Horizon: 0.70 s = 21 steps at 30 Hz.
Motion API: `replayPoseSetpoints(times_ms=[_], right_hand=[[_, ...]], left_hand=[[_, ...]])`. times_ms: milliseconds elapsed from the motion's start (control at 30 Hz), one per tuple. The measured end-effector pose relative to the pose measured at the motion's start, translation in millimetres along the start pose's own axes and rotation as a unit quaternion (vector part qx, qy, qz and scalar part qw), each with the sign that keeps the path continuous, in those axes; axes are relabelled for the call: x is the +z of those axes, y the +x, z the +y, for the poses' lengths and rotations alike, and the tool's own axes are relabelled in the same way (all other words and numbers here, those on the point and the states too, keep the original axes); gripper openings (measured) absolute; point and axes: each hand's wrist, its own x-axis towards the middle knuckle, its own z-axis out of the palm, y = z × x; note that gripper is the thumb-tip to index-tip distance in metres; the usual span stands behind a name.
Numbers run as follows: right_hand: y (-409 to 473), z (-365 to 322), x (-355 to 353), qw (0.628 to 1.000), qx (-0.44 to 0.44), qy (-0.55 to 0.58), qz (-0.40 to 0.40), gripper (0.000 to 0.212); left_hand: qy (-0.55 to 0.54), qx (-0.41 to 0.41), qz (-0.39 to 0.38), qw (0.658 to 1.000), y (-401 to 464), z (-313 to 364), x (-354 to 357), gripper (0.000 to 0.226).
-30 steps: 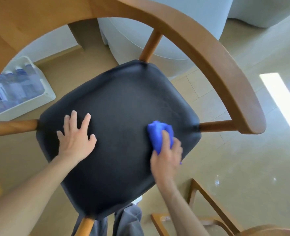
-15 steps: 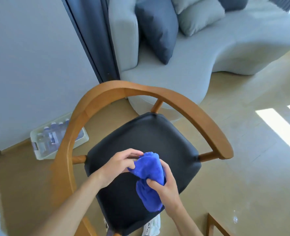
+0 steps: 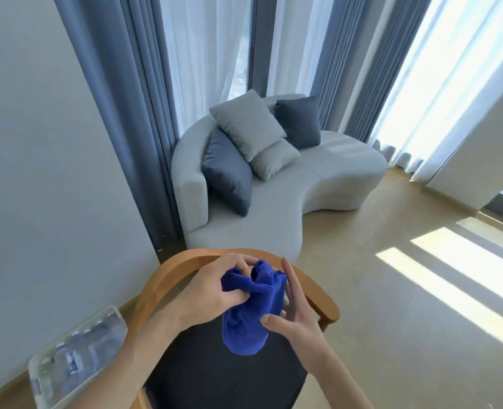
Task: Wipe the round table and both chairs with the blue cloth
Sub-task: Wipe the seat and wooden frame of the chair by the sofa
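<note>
Both hands have come up off the seat since a second ago, and the head camera has tilted up to take in the room. Grey curved sofa with cushions sits against curtained windows; sun stripes on the tan floor. Wooden chair with its dark seat is directly below the hands. White bin of water bottles stands by the wall, left of the chair. Blue cloth is bunched in mid-air above the seat. Left hand pinches its top folds; right hand cradles its side, fingers mostly straight, thumb on the fabric. Risk: regripping in mid-air with a loose right hold could let the cloth slip onto the seat or floor. Round table not in view.
</note>
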Motion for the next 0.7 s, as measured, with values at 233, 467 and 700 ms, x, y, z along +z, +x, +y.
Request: replayPoseSetpoints(times_ms=[233,467,700], right_hand=[[-39.4,-82.4,20.0,0.979,-0.068,-0.172,0.086,0.072],[-77.2,-113.4,29.8,0.954,-0.067,-0.237,0.170,0.050],[-114.6,-136.6,15.6,0.963,-0.045,-0.181,0.195,0.055]], left_hand=[[-0.004,0.067,-0.122,0.990,-0.8,57.6,-38.7,0.025],[0.073,0.133,-0.161,0.975,-1.1,98.1,-49.8,0.026],[0.173,0.179,-0.178,0.952,4.8,137.2,-41.9,0.015]])
